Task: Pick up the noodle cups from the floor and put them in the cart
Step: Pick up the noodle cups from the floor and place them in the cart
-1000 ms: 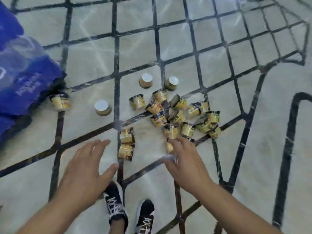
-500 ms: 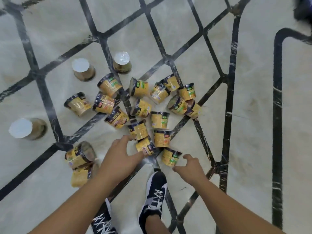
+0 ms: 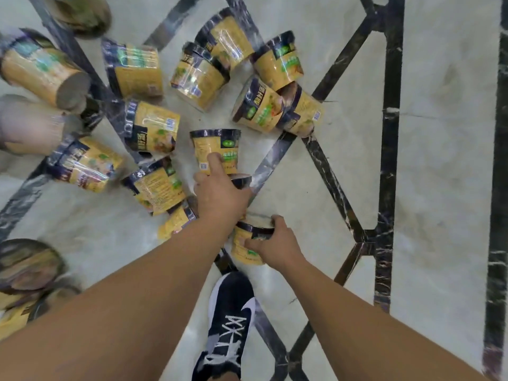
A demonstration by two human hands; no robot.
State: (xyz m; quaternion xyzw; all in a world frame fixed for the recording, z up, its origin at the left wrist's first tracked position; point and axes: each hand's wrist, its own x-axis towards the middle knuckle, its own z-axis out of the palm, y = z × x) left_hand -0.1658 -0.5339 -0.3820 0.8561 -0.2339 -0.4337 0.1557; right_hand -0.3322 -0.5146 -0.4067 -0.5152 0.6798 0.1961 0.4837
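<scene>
Noodle cups: a scatter of yellow cups with dark rims lies on the floor, most on their sides, spread from its left edge to the middle; those at the far left are blurred.
Cup under my right hand: one cup near my foot, lid end turned away from me, lying on the pale tile.
Right hand: my right hand grasps that cup, fingers curled over its rim and side.
Cup at my left fingers: an upright-looking cup just beyond my knuckles, dark rim on the far side.
Left hand: my left hand reaches over the pile, one finger on that cup's side; I cannot tell whether the rest grip anything, though a dark rim shows just under the palm.
Shoe: my black shoe with white laces stands below both hands.
Floor: pale marble crossed by dark inlaid lines.
</scene>
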